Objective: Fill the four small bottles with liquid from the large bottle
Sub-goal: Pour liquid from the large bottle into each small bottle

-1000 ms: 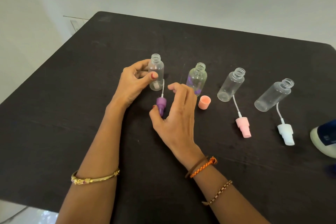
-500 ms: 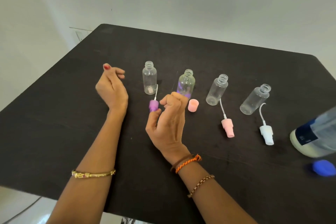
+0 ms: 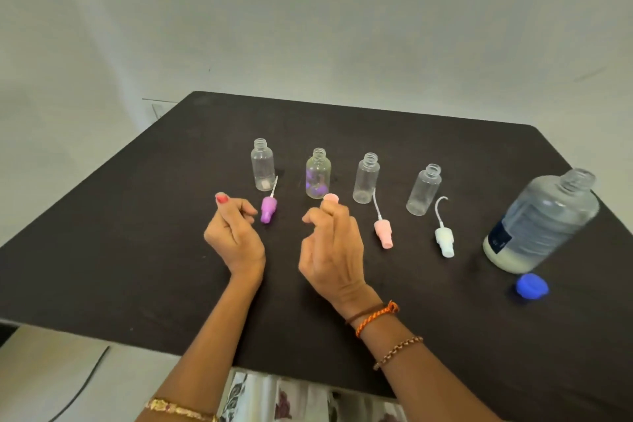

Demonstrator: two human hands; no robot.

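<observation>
Worktop: a dark, black surface that carries all the things; a pale wall stands behind it.
Small bottles: four clear plastic bottles stand upright in a row, all with open necks. From the left: first small bottle, second small bottle with purple marks showing in it, third small bottle, fourth small bottle. All four look empty of liquid.
Spray heads: the purple spray head lies just in front of the first bottle, its thin tube pointing toward that bottle. The pink spray head lies in front of the third bottle. The white spray head lies in front of the fourth bottle, its tube curved like a hook.
Peach cap: it sits in front of the second bottle, partly hidden behind the right hand.
Large bottle: it stands at the right side of the worktop, well apart from the hands, with its neck open. Clear liquid fills much of it, and a dark label is on its side.
Blue cap: it lies on the worktop just in front of the large bottle.
Left hand: it is over the worktop beside the purple spray head; the fingers are loosely curled and hold nothing.
Right hand: it is near the peach cap; the fingers are loosely curled and nothing is seen in them. I cannot tell whether a fingertip touches the cap.
Wrists: thread and bead bracelets on the right, a gold bangle on the left.
</observation>
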